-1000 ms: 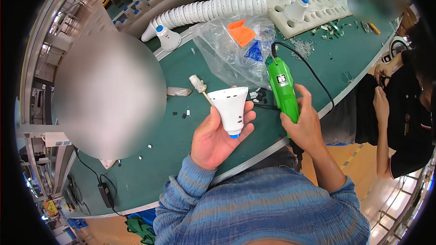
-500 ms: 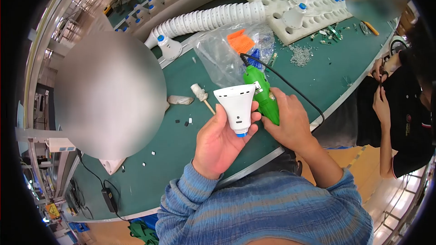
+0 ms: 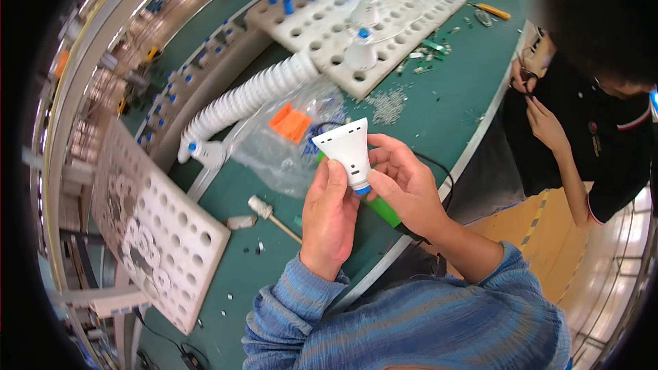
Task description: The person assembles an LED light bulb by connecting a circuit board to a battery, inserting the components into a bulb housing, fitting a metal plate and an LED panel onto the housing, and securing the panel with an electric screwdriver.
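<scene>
Head view. Clock directions are taken from the white housing (image 3: pixel 351 151), which is raised above the bench (image 3: pixel 449 99) and held between both hands. Its wide slotted rim faces 11 o'clock; its narrow end, with a blue cap (image 3: pixel 362 191), faces 5 o'clock.

Step in hand, as judged from the pose: two-handed holding and orienting of the housing, with the face that carries the small openings turned toward the wearer. Any further turn would call for a steady left grip, with light finger pressure from the right.

Left hand (image 3: pixel 329 212): at 7 o'clock, gripping the housing, thumb laid along the near side and fingers curled behind. The forearm rises from below, sleeve down to the wrist.

Right hand (image 3: pixel 409 188): at 4 o'clock, also closed on the housing, fingers at the right flank and thumb beside the blue cap. The bare forearm enters from 5 o'clock. How much load each hand bears cannot be told.

Surroundings: a green tool (image 3: pixel 385 212) lies beyond the hands, partly hidden, its near end at 5 o'clock. A clear plastic bag (image 3: pixel 259 156) lies at 9 o'clock, and a wrapped-head stick (image 3: pixel 260 207) at 8 o'clock.
</scene>
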`<state>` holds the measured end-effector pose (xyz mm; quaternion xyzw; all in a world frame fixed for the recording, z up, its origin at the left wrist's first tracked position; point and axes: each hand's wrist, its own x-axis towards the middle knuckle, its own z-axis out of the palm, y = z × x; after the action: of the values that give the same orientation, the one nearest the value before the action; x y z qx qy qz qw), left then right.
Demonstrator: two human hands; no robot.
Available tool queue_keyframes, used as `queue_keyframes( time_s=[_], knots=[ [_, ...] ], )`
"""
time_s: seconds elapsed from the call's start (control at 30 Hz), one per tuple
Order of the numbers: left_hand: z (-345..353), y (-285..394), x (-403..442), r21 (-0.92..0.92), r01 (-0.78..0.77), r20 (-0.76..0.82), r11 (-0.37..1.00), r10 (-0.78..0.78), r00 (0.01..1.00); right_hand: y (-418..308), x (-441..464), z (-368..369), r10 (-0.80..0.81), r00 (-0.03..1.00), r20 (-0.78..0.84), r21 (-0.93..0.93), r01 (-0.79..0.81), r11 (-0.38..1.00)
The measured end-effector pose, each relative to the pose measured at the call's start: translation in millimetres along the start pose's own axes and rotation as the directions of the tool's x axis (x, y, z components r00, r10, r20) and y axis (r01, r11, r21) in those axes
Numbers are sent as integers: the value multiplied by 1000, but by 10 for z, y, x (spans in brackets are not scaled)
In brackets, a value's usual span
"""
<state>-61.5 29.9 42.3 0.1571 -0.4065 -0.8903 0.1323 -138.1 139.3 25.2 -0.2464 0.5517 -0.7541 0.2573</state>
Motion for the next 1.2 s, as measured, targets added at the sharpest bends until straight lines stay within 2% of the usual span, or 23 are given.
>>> queue_keyframes(
  time_s=[0.1, 0.2, 0.3, 0.33, 0.43, 0.53, 0.63, 0.8, 0.9, 1.0, 1.2],
  knots=[
    [162, -5, 121, 208, 5, -5, 978, -4, 1000, -80, 73, -190, 15, 1000, -22, 42, -14, 999],
    [217, -19, 253, 387, -57, 65, 920, 34, 997, -117, 142, -400, 56, 998, -20, 4, -56, 998],
    [256, -43, 395, 443, -70, 159, 894, -2, 987, -141, 196, -560, 41, 998, -42, -14, -42, 999],
    [297, -58, 446, 402, -83, 194, 912, 3, 981, -148, 211, -618, 48, 998, -31, -28, -49, 998],
    [359, -145, 531, 418, -166, 223, 893, 76, 972, -142, 231, -778, 64, 998, -7, -50, -64, 997],
    [415, -206, 626, 459, -205, 292, 865, 71, 954, -110, 236, -918, 67, 998, -7, -41, -67, 997],
    [460, -224, 701, 562, -204, 327, 801, 11, 945, -112, 242, -1058, 73, 997, -13, -24, -73, 997],
    [525, -320, 815, 593, -203, 345, 779, -18, 939, -24, 256, -1216, 44, 999, -30, -5, -44, 999],
    [563, -364, 863, 597, -187, 342, 780, -37, 939, 4, 261, -1310, -34, 998, -50, -106, 28, 994],
    [597, -379, 898, 615, -174, 349, 769, -68, 935, -110, 241, -1359, 110, 992, -68, -47, -113, 992],
    [607, -457, 937, 635, -205, 378, 745, -68, 923, -35, 235, -1424, 82, 994, -76, -16, -83, 996]
  ],
)
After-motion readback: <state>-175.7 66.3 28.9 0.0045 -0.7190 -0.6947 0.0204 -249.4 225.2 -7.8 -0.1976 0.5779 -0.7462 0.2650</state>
